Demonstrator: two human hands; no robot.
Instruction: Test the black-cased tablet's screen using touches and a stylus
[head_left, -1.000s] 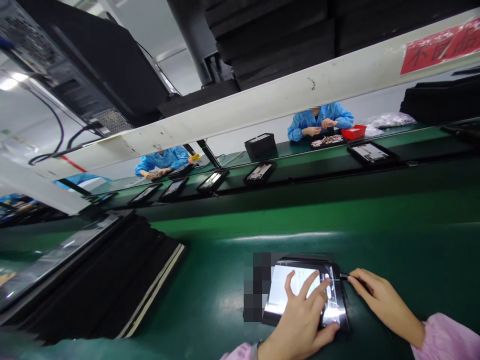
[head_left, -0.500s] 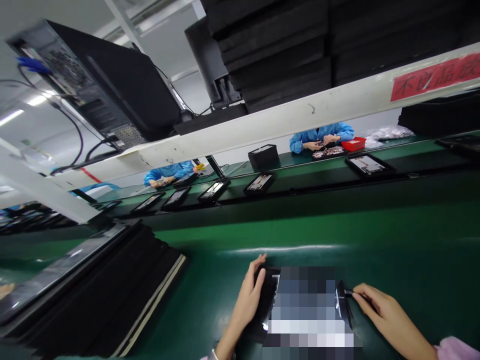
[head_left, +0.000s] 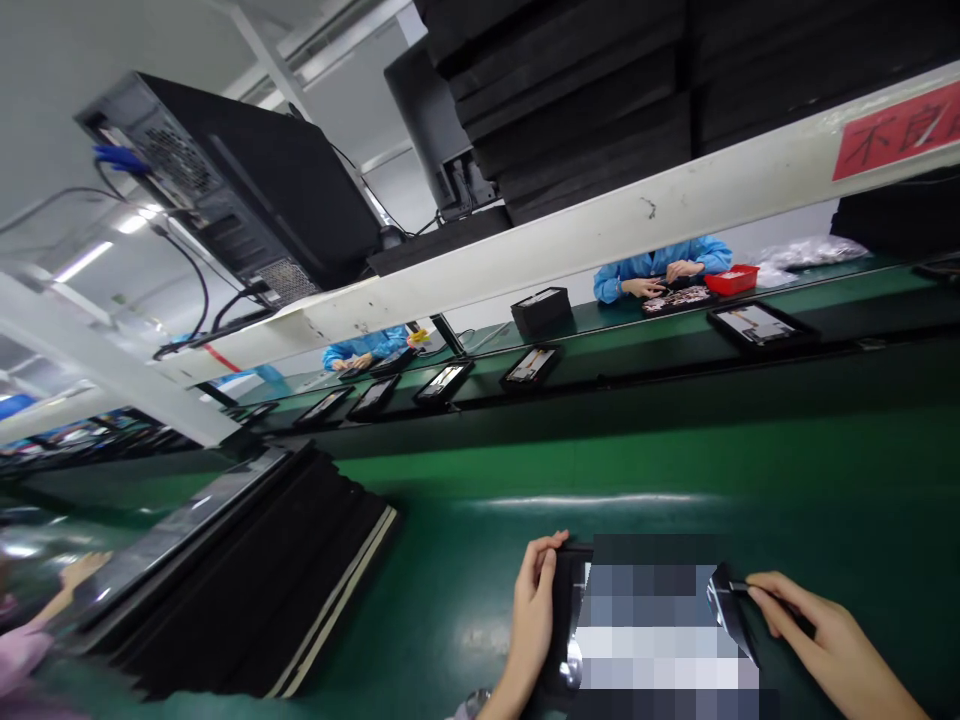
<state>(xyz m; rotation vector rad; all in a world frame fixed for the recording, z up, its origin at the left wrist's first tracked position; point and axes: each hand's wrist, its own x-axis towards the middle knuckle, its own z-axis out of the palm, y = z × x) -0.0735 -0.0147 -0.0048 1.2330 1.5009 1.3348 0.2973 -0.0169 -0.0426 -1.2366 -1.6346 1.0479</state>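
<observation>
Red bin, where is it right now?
In the head view, the red bin sits right of centre, above mid-height, on the far green bench, between a co-worker's hand and the clear plastic bags.

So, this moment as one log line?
device: on green surface; left hand: at its left edge; right hand: pinching dark connector at its right edge

Illumination is cool and comes from overhead; a ceiling tube lamp at upper left clips to white. The glossy green worktop returns a long, thin glare band and a softer hazy patch — both pale against the surface. The stack of black sheets renders dark, with low detail. A coarse pixel mosaic masks most of the tablet. Wide-angle distortion stretches the borders — the far-left background is also blurred.
</observation>
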